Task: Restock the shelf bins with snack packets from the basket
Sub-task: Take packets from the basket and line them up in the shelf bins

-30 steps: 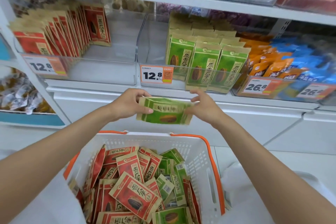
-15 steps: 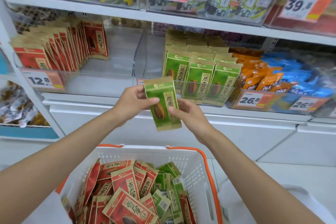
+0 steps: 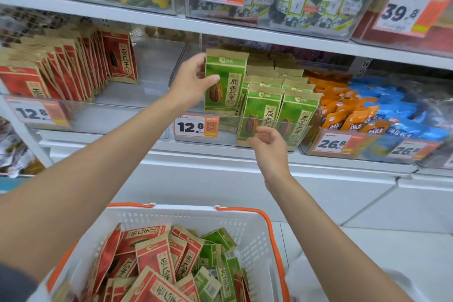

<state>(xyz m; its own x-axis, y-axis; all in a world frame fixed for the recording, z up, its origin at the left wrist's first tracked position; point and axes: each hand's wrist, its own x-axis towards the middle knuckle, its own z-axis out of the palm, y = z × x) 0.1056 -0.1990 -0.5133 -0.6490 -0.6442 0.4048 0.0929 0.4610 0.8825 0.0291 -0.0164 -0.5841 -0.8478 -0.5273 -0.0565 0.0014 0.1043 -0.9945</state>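
Behind and above the fingers of both hands, white shelving point(image 3: 147, 19) loaded with clear bins. Well below the fingers, nearest the camera, a white basket point(image 3: 186, 219) with orange handles, heaped with loose packets point(image 3: 157, 260), red and green, lying at all angles. Directly beyond the right fingertips, the green bin point(image 3: 228, 138), clear-walled, holding rows of upright shelved green packets point(image 3: 264, 115) toward its right side. Well to the left of the left fingers, the red bin point(image 3: 110, 117), filled on its left with a leaning row of red packets point(image 3: 73, 68). Far to the right of the right fingers, orange packets point(image 3: 343, 110) and blue packets point(image 3: 397, 110) in neighbouring bins. Gripped in the left hand point(image 3: 191, 83), a single green packet point(image 3: 228, 81): upright, printed face to the camera, thumb laid across its front, the other fingers curled round its left edge to the back. Stands at the left end of the shelved rows, just beside them, lower edge about level with the bin's front lip; whether resting on anything, cannot tell. Lower and to the right, the right hand point(image 3: 269, 144), fingers loosely bent, holding nothing, fingertips just before the bin's front wall; touching or not, cannot tell. Between the two sets of fingers, low on that wall, a price tag point(image 3: 196, 126) reading 12.8
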